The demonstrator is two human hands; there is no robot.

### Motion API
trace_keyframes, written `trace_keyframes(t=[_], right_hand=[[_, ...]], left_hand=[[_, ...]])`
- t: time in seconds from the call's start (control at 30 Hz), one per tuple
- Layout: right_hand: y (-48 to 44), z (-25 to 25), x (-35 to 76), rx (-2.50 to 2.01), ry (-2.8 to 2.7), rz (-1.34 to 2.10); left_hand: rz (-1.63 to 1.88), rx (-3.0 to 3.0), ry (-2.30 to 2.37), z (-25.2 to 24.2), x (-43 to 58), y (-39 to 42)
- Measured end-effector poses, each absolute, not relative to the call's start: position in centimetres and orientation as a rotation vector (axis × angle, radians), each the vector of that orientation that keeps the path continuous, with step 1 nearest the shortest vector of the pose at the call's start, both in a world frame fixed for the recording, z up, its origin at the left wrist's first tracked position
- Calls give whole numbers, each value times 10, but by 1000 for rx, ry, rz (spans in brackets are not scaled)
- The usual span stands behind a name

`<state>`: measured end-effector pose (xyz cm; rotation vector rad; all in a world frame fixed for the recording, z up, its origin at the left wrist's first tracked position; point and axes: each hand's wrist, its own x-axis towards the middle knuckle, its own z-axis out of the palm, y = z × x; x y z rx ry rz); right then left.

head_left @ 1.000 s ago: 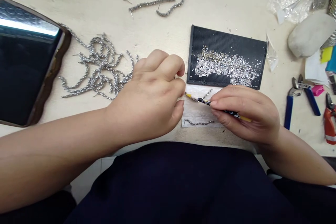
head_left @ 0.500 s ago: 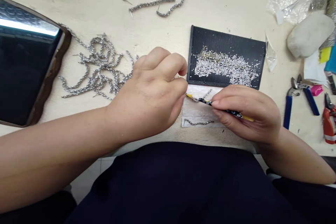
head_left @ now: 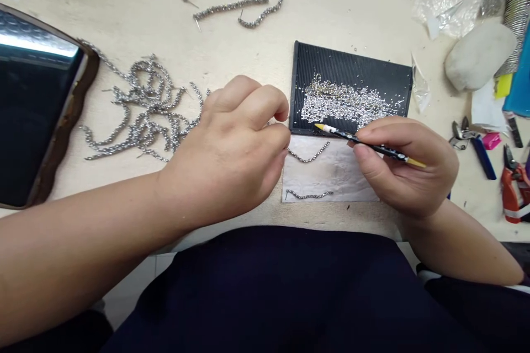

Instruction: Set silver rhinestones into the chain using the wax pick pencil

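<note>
over black tray (head_left: 351,58), likely pencil tip (head_left: 319,127)

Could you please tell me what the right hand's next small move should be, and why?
Probably to dab the yellow-tipped pencil onto one of the silver bits: the right hand holds its tip by their near edge on the ribbed black tray, though contact is unclear.

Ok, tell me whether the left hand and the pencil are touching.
Apart. The head view shows it: a strip of the black tray is visible between the yellow tip of the pencil and the left hand.
</note>
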<state>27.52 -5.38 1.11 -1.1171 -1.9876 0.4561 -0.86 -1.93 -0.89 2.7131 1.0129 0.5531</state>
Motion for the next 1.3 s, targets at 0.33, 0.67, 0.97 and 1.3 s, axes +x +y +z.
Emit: trace_keyframes(t=[0.33,0.67,0.97,1.3], right_hand=[[-55,9,276,-1170,-1977,468],[-55,19,273,-997,-2027,685],[-52,19,271,-920,-2118,836],[-52,18,270,-944,-2146,808]], left_hand=[[568,2668,1004,-9,-8,-19],[557,2675,991,-10,-7,-19],[568,2713,979,-10,-6,-19],[521,2668,1001,-9,-7,-19]])
